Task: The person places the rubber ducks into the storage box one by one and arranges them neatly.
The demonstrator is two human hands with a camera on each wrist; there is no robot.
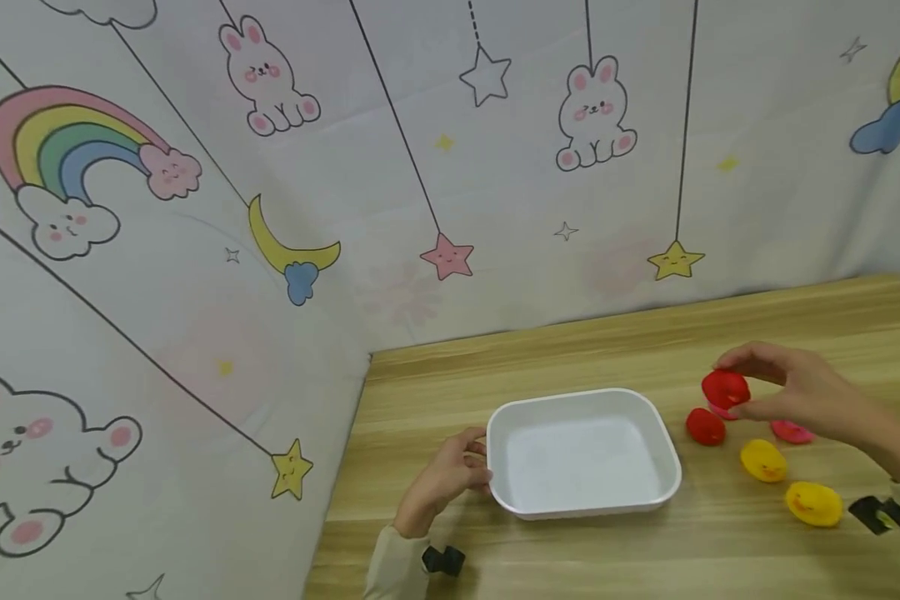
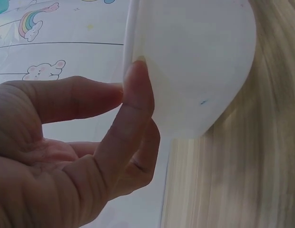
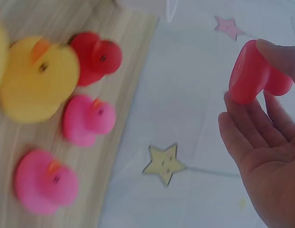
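Note:
My left hand (image 1: 446, 473) is at the left end of a white rectangular tray (image 1: 581, 457), which stands on the table. In the left wrist view, thumb and index finger (image 2: 138, 88) pinch the tray's rim. On the right, my right hand (image 1: 813, 396) grips a red rubber duck (image 1: 726, 387) between thumb and fingers, raised above the other ducks. The right wrist view shows this held duck (image 3: 252, 73) tilted, its flat base partly visible. Just below it lie another red duck (image 1: 705, 427) and a partly hidden pink duck (image 3: 89, 119).
Another pink duck (image 1: 793, 432) lies under the right hand. Two yellow ducks (image 1: 763, 461) sit nearer the front, right of the tray. Behind and left of the wooden table (image 1: 427, 383) hangs a white cloth (image 1: 510, 275) printed with rabbits and stars.

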